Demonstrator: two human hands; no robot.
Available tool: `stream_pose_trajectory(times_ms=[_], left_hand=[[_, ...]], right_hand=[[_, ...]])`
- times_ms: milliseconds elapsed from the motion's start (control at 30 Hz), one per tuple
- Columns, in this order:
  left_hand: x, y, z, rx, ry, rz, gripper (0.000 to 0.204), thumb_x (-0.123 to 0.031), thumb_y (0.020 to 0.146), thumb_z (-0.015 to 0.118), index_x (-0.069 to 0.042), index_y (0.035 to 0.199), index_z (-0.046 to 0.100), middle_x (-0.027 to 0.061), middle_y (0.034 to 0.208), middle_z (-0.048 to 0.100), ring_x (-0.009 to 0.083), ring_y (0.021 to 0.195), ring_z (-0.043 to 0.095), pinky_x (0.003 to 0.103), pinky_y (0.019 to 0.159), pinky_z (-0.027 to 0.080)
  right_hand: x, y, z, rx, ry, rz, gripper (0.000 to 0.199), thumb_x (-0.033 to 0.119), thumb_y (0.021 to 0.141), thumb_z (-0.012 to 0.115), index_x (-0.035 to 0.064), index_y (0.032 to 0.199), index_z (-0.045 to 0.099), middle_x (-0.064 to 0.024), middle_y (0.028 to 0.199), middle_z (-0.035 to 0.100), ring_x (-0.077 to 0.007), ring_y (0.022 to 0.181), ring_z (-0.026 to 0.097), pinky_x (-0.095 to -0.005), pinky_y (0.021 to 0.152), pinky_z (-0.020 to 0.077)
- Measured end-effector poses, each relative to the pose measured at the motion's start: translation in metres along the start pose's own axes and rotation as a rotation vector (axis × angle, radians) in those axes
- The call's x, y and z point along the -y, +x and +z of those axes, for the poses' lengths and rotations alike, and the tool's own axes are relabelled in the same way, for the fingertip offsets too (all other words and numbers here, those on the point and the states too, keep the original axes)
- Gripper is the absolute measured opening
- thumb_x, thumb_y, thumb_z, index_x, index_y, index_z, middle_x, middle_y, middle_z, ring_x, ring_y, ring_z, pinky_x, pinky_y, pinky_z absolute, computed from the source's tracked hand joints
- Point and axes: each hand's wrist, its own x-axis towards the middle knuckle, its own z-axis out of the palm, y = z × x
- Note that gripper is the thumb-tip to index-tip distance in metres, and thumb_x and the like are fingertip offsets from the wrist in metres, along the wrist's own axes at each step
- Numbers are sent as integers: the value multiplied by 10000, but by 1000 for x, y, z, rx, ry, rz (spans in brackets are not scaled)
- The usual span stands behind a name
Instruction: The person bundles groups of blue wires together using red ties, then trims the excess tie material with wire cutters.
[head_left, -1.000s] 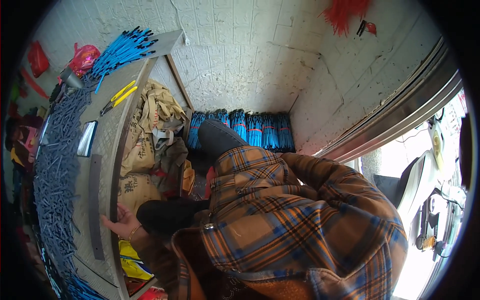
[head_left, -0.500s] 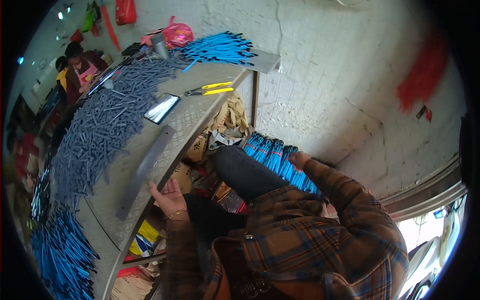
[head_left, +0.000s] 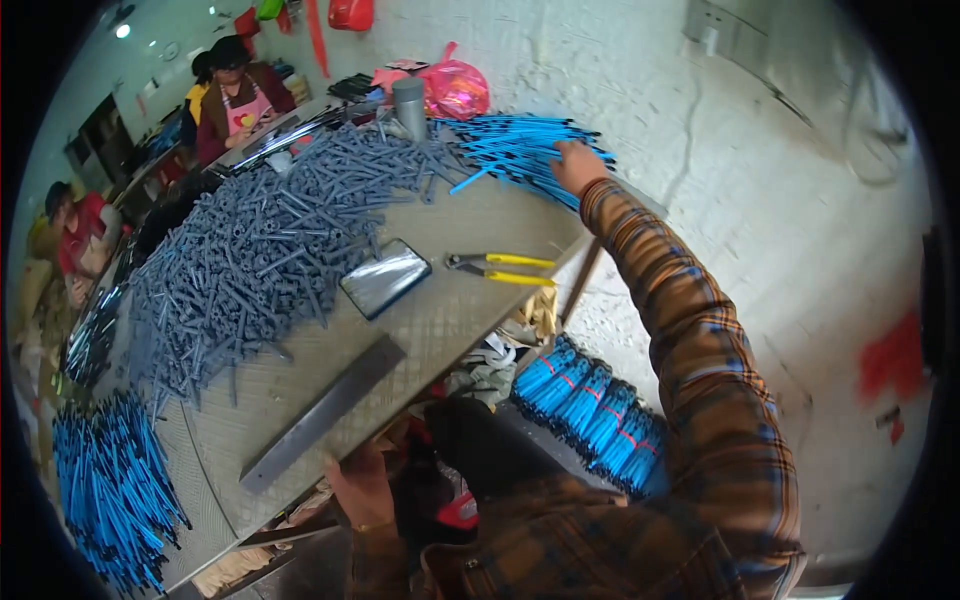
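Note:
My right hand point(head_left: 578, 167) reaches out to the far end of the table, over a pile of thin blue rods with black ends point(head_left: 505, 150). Its fingers are curled down on the rods at the pile's right side. My left hand point(head_left: 362, 487) is low by the table's near edge, smeared and dim, so its fingers cannot be made out. Closest to it on the tabletop lies a flat dark metal bar point(head_left: 325, 412). Beyond the bar are a phone point(head_left: 386, 278) and yellow-handled pliers point(head_left: 505, 268).
A heap of grey tubes point(head_left: 255, 250) covers the table's far side. More blue rods point(head_left: 112, 490) lie at the near left. Tied blue bundles point(head_left: 590, 415) sit below, right of the table. A grey cup point(head_left: 409, 108) and pink bag point(head_left: 455, 85) stand behind. Co-workers point(head_left: 235, 100) sit across.
My right hand has gone from the tied bundles up to the blue rods on the table's far end. My left hand has dropped lower, and the view has shifted.

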Motion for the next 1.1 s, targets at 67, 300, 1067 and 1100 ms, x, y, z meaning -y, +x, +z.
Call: stream_pose_trajectory(times_ms=[67, 300, 1067, 1100], left_hand=[[4, -1, 1, -68, -12, -10, 441, -419, 851, 545, -116, 1170, 519, 35, 1080, 593, 198, 978, 568, 303, 789, 470], [6, 0, 3, -128, 68, 3, 469, -451, 850, 520, -134, 1196, 490, 24, 1132, 566, 213, 1001, 556, 321, 764, 466], [-77, 18, 154, 206, 535, 591, 137, -147, 926, 471, -33, 985, 519, 71, 909, 583, 109, 697, 501, 277, 676, 480], [-84, 13, 150, 193, 539, 598, 137, -147, 926, 471, -33, 985, 519, 71, 909, 583, 109, 697, 501, 277, 676, 480]], right_hand=[[-22, 39, 17, -58, -130, 1, 330, 229, 815, 525, 82, 1108, 563, -149, 1080, 582, -349, 967, 555, -436, 827, 460], [-52, 77, 33, 76, -417, 12, 293, 219, 812, 525, 99, 1077, 561, -139, 1020, 593, -343, 920, 567, -452, 781, 465], [151, -195, -83, 4, 684, -500, 107, 82, 848, 535, 21, 930, 506, -169, 773, 552, -323, 686, 565, -361, 601, 446], [160, -203, -88, -21, 675, -598, 122, 87, 838, 546, 20, 934, 513, -168, 773, 559, -321, 688, 571, -362, 595, 449]])
